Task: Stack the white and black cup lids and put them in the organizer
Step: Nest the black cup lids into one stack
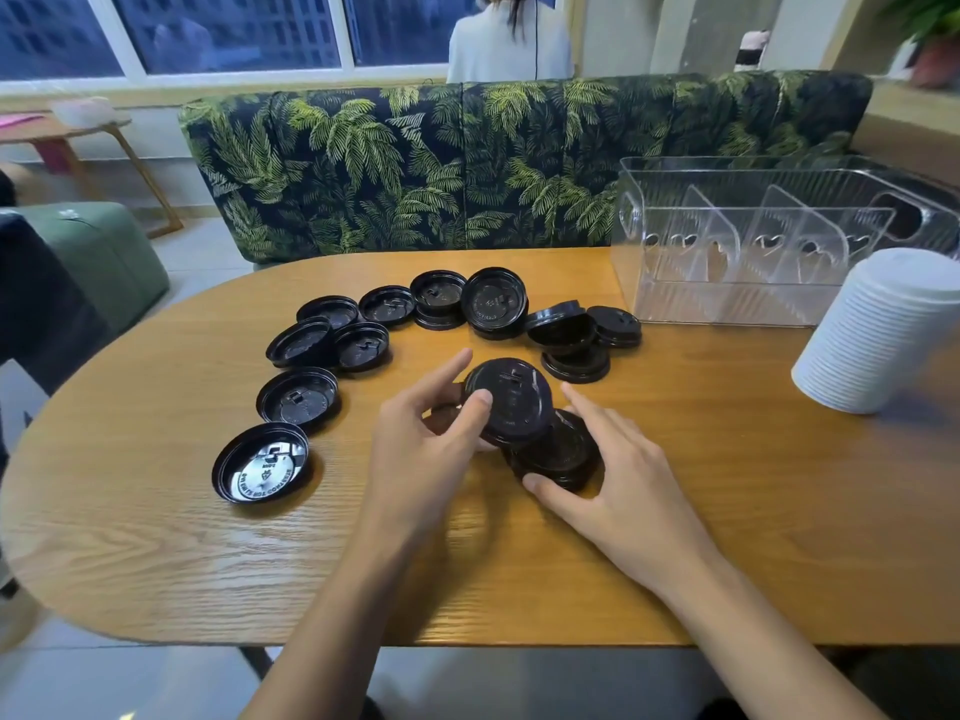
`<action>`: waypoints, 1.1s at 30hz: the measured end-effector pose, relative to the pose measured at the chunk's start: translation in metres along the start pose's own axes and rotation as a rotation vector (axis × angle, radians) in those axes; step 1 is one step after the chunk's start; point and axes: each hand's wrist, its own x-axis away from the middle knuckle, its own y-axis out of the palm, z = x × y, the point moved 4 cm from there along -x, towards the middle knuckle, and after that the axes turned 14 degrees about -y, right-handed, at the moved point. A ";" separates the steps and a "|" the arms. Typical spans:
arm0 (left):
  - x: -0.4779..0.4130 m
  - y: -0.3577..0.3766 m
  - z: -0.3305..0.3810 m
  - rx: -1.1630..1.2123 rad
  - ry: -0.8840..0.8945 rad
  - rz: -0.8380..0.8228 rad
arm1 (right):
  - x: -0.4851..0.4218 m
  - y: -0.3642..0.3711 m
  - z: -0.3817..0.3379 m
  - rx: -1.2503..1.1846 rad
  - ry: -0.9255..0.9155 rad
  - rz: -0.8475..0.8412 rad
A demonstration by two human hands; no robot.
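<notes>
My left hand [426, 439] grips a small stack of black lids [511, 402], tilted up off the wooden table [727, 537], thumb on its near rim. Just below it lies another black lid pile [563, 452], and my right hand [618, 475] pinches it between thumb and fingers. Several loose black lids [298, 397] lie scattered across the table's left and middle, some upside down, such as the nearest one [262, 462]. A tall stack of white lids [883, 330] stands at the right. The clear organizer [779, 241] with dividers sits behind it, its compartments holding nothing.
A sofa with a leaf print [467, 163] runs along the table's far side. A person in white [511, 39] sits beyond it, back turned. A green stool [98, 257] is at the left. The table's near edge is just below my forearms.
</notes>
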 end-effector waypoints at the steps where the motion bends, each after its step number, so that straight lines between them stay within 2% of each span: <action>1: 0.002 0.003 0.000 0.015 -0.013 -0.036 | 0.000 0.000 0.000 0.001 -0.002 0.002; 3: 0.005 0.010 -0.003 -0.024 -0.026 -0.096 | 0.000 0.000 0.000 -0.001 -0.012 0.006; 5: 0.006 0.014 -0.006 -0.162 -0.001 -0.122 | 0.001 0.000 0.000 -0.006 -0.018 0.004; 8: 0.009 0.016 -0.006 -0.379 0.078 -0.088 | 0.001 -0.001 0.000 -0.010 -0.014 0.003; 14: 0.011 0.018 -0.004 -0.580 0.181 -0.045 | 0.003 0.002 0.003 -0.011 0.011 0.002; 26: 0.012 0.021 -0.004 -0.685 0.257 -0.040 | 0.002 0.006 0.000 0.035 -0.003 -0.065; 33: 0.016 0.025 -0.001 -0.666 0.310 -0.029 | 0.000 0.006 0.001 0.030 0.018 -0.076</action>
